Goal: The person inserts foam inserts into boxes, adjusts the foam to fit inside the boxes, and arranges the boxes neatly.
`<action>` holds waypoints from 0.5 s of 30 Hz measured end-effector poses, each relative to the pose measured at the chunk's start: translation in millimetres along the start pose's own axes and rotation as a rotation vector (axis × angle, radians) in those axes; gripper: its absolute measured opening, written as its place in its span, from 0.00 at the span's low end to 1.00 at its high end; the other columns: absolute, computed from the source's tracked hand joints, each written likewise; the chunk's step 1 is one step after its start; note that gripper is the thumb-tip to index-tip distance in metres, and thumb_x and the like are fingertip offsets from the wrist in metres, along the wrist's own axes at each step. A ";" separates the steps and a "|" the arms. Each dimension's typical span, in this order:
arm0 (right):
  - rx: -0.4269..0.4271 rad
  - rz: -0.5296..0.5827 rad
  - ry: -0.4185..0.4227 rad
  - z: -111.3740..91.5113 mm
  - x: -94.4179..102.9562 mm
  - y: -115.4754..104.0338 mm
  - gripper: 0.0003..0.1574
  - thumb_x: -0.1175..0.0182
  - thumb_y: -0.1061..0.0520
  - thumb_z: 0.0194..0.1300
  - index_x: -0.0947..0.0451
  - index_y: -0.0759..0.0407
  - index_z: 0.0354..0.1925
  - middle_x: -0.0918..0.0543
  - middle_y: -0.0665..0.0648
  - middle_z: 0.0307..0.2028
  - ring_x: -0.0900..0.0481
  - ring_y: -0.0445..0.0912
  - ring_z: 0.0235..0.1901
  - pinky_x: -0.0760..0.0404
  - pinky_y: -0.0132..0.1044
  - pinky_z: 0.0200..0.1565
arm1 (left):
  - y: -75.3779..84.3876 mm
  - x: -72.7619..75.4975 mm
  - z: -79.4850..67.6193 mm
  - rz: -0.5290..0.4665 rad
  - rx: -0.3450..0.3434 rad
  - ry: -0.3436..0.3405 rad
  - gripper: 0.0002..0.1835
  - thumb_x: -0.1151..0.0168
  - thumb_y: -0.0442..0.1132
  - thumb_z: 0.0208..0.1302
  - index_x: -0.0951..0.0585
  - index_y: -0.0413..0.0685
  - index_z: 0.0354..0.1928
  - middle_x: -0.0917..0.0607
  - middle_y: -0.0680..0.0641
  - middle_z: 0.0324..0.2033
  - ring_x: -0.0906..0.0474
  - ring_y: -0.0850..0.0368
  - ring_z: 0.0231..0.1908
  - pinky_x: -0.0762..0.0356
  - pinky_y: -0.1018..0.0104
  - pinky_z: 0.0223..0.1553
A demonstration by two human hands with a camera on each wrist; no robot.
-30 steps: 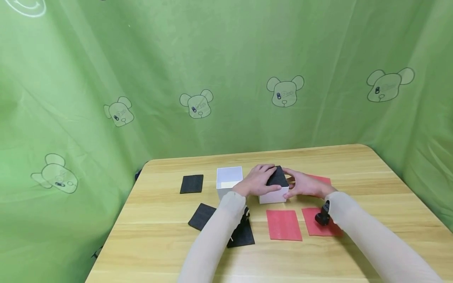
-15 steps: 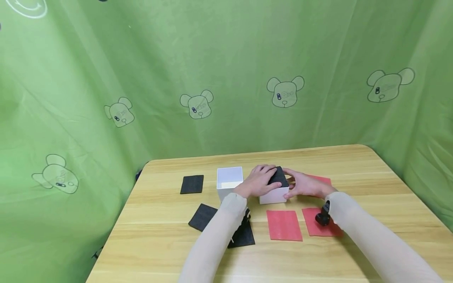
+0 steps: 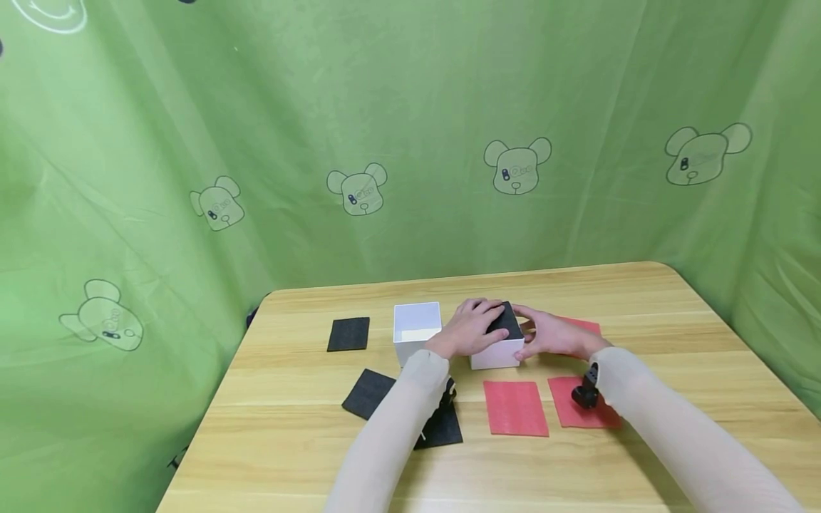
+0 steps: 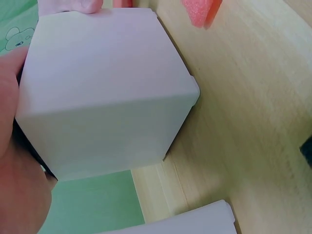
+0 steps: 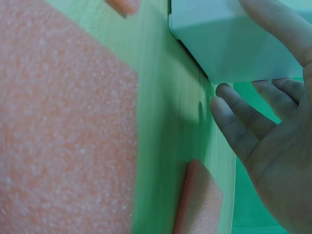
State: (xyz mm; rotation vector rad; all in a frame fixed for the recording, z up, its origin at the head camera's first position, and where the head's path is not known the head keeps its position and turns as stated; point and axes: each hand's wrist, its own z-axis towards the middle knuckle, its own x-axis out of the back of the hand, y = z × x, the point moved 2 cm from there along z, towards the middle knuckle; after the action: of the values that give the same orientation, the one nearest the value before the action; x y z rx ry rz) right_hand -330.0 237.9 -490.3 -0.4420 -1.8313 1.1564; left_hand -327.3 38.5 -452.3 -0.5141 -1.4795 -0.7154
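Note:
A white box (image 3: 494,356) stands near the middle of the table with a black foam sheet (image 3: 511,325) over its top. My left hand (image 3: 467,329) rests on that sheet from the left, its fingers extended across it and the thumb along the front edge. At the box's right side is my right hand (image 3: 553,333). Its thumb lies against the front and the index finger reaches behind, while the lower fingers (image 5: 239,122) spread apart beside the wall. In the left wrist view, two plain walls of the box (image 4: 107,63) show, with the left palm at its top.
A second white box (image 3: 410,350), open at the top, stands just left with a pale piece inside. Black foam sheets lie at the left (image 3: 348,333) and in front of it (image 3: 368,392); another black sheet (image 3: 445,431) is partly under my left arm. Red foam sheets (image 3: 516,408) lie front right and behind my right hand.

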 end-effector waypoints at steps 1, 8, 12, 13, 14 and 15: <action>-0.002 0.003 0.000 0.1 -0.2 0.0 0.70 0.25 0.51 0.48 0.61 0.60 0.74 0.36 0.71 0.63 0.29 0.60 0.55 0.27 0.51 0.54 | 0.1 0.1 -0.1 0.005 -0.004 0.005 0.31 0.62 0.58 0.73 0.39 0.52 0.71 0.40 0.53 0.69 0.48 0.52 0.68 0.55 0.60 0.68; -0.005 0.005 -0.001 0.5 0.2 0.0 0.70 0.25 0.50 0.48 0.62 0.61 0.74 0.36 0.71 0.62 0.28 0.59 0.54 0.26 0.49 0.54 | -1.1 -1.6 1.9 0.002 0.002 0.006 0.30 0.62 0.58 0.73 0.38 0.53 0.71 0.38 0.54 0.69 0.48 0.51 0.68 0.56 0.59 0.69; -0.008 0.019 -0.003 0.7 0.6 -0.6 0.70 0.25 0.51 0.48 0.61 0.60 0.74 0.35 0.70 0.62 0.29 0.60 0.55 0.27 0.50 0.54 | -2.8 -4.4 4.3 0.009 0.010 0.005 0.30 0.61 0.59 0.72 0.38 0.55 0.71 0.37 0.55 0.68 0.48 0.52 0.68 0.55 0.58 0.68; -0.008 0.021 -0.005 0.4 0.8 -0.8 0.70 0.25 0.51 0.47 0.61 0.60 0.74 0.35 0.70 0.62 0.29 0.60 0.55 0.27 0.50 0.54 | -3.0 -4.8 4.7 0.009 0.011 0.004 0.30 0.61 0.59 0.72 0.38 0.55 0.71 0.37 0.55 0.68 0.48 0.52 0.68 0.55 0.58 0.68; -0.008 0.024 -0.007 0.4 0.8 -0.5 0.71 0.25 0.51 0.47 0.62 0.60 0.74 0.35 0.71 0.62 0.29 0.60 0.55 0.27 0.51 0.54 | -3.1 -4.9 4.6 0.008 0.011 0.005 0.30 0.61 0.59 0.72 0.38 0.55 0.70 0.37 0.55 0.68 0.48 0.52 0.68 0.55 0.58 0.68; -0.011 0.029 -0.006 0.2 0.8 -0.2 0.71 0.25 0.51 0.47 0.61 0.59 0.74 0.36 0.71 0.62 0.29 0.60 0.55 0.27 0.51 0.54 | -3.2 -4.6 4.1 0.006 0.014 0.001 0.30 0.61 0.59 0.72 0.38 0.55 0.71 0.37 0.55 0.68 0.48 0.52 0.68 0.55 0.58 0.68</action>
State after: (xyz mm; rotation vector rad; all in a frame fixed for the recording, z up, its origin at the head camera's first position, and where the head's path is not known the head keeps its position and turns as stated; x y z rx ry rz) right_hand -330.6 238.3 -489.8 -0.4729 -1.8430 1.1693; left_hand -332.2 39.7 -457.1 -0.5077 -1.4807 -0.7002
